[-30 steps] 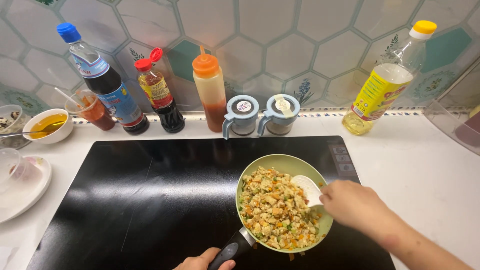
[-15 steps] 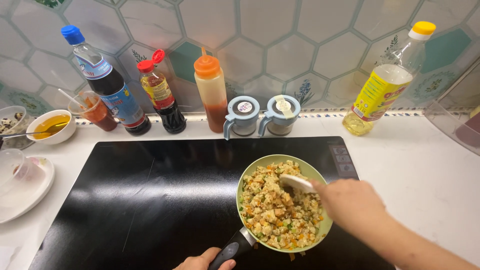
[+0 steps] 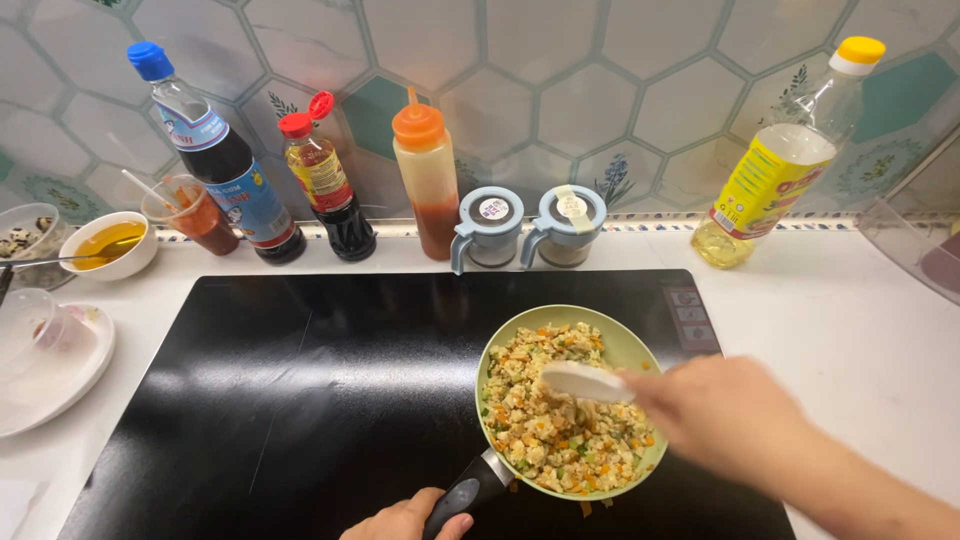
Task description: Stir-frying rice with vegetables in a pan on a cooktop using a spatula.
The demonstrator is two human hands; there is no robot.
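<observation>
One green pan [image 3: 628,345] sits on the front right part of one black cooktop [image 3: 300,400], filled with a crumbled yellow-white mix flecked with orange and green. One white spatula [image 3: 585,381] lies blade-first over the middle of the food. The right hand [image 3: 735,415] comes in from the right, just over the pan's right rim, closed round the spatula's handle end; the grip itself is blurred. The left hand [image 3: 405,520] shows only in part at the bottom edge, fingers wrapped round the pan's dark handle [image 3: 468,493], which points toward the viewer. The pan thus lies between the two hands, the left below it, the right beside it.

Along the tiled wall stand four bottles: one dark sauce bottle with a blue cap [image 3: 215,160], one smaller dark bottle with a red cap [image 3: 328,185], one orange squeeze bottle [image 3: 428,180] and, well apart at the right, one oil bottle with a yellow cap [image 3: 780,170]. Two lidded grey jars [image 3: 530,228] stand side by side. At the left are one cup of red sauce [image 3: 195,212], one white bowl of yellow liquid [image 3: 110,243] and one white plate [image 3: 60,380].
</observation>
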